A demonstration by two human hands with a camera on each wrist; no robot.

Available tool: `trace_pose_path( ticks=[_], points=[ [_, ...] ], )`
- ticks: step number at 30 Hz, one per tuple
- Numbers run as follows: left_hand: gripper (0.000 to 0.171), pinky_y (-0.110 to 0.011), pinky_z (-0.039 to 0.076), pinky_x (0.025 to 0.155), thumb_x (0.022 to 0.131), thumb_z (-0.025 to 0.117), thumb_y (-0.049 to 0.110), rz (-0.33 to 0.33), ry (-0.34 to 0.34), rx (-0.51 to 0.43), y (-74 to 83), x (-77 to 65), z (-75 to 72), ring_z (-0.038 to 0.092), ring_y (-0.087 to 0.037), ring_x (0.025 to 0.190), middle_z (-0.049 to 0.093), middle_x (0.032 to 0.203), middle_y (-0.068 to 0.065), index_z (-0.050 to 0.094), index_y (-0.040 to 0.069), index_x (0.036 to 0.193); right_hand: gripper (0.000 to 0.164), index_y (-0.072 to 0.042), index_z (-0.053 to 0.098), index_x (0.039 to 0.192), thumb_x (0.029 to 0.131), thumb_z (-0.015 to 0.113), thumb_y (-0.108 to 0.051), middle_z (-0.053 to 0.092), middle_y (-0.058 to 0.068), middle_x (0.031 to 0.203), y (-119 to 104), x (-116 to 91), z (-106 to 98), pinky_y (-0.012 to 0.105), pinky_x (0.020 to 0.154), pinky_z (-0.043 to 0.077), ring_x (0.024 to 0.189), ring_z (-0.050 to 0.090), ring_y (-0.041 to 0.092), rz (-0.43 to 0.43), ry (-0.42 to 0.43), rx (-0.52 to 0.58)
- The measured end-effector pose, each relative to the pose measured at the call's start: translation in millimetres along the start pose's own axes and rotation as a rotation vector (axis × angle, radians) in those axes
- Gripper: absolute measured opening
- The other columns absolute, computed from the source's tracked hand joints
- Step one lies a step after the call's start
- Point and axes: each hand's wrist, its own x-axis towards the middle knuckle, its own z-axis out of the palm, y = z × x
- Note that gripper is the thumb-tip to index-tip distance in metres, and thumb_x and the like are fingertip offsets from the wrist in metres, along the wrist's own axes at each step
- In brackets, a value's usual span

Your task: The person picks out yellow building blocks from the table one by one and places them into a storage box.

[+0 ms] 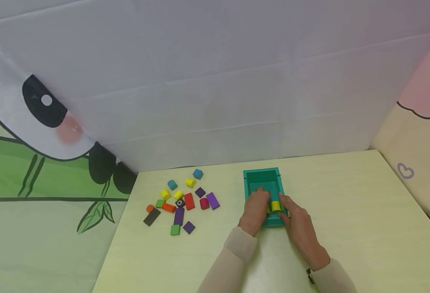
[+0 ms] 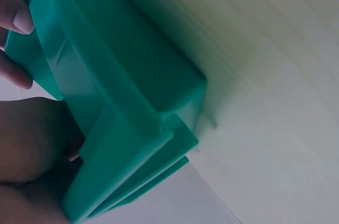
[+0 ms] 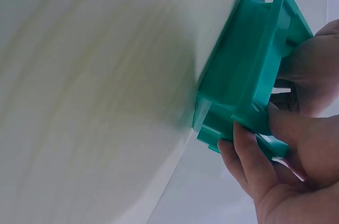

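A teal plastic box [image 1: 262,175] stands on the table, a yellow cylinder [image 1: 275,206] lying inside it near the front. My left hand [image 1: 254,211] reaches over the left rim into the box, and its fingertips are hidden in the left wrist view by the box wall [image 2: 122,65]. A sliver of a second yellow block [image 1: 268,209] shows beside that hand; whether the fingers hold it is unclear. My right hand [image 1: 301,224] grips the box's right side, as the right wrist view shows with fingers [image 3: 251,155] outside the wall and the thumb over the rim.
Left of the box lie several loose blocks, among them a purple block [image 1: 213,201], a red block [image 1: 189,201], a dark grey block [image 1: 152,217] and a blue block [image 1: 198,174]. A white cloth wall [image 1: 237,138] rises behind the pale wooden table [image 1: 354,219].
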Motion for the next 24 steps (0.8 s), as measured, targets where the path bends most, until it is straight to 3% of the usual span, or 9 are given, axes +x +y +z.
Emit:
trace_pose_path(
  ticks=[8, 15, 24],
  points=[
    [0.029, -0.024, 0.059, 0.095, 0.094, 0.079, 0.004, 0.033, 0.035, -0.008, -2.0, -2.8, -3.1, 0.068, -0.019, 0.106, 0.07, 0.125, -0.004, 0.079, 0.017, 0.119, 0.069, 0.004, 0.054, 0.15, 0.087, 0.081, 0.008, 0.062, 0.026, 0.144, 0, -1, 0, 0.059, 0.098, 0.057, 0.126, 0.064, 0.046, -0.002, 0.003, -0.002],
    [0.038, -0.027, 0.055, 0.106, 0.095, 0.076, 0.0, 0.098, 0.075, -0.041, -6.7, -11.0, -11.3, 0.065, -0.022, 0.124, 0.067, 0.138, -0.006, 0.076, 0.015, 0.13, 0.069, 0.005, 0.054, 0.149, 0.086, 0.081, 0.008, 0.061, 0.028, 0.143, -1, 1, -4, 0.06, 0.096, 0.058, 0.123, 0.065, 0.048, -0.006, -0.003, -0.014],
    [0.038, -0.032, 0.054, 0.109, 0.1, 0.07, -0.001, 0.078, 0.106, -0.138, -16.4, -22.6, -24.8, 0.06, -0.024, 0.134, 0.065, 0.143, -0.007, 0.073, 0.014, 0.134, 0.069, 0.006, 0.052, 0.151, 0.087, 0.08, 0.008, 0.061, 0.028, 0.143, -4, -1, -5, 0.06, 0.094, 0.059, 0.118, 0.068, 0.047, 0.013, -0.024, -0.002]
  ],
)
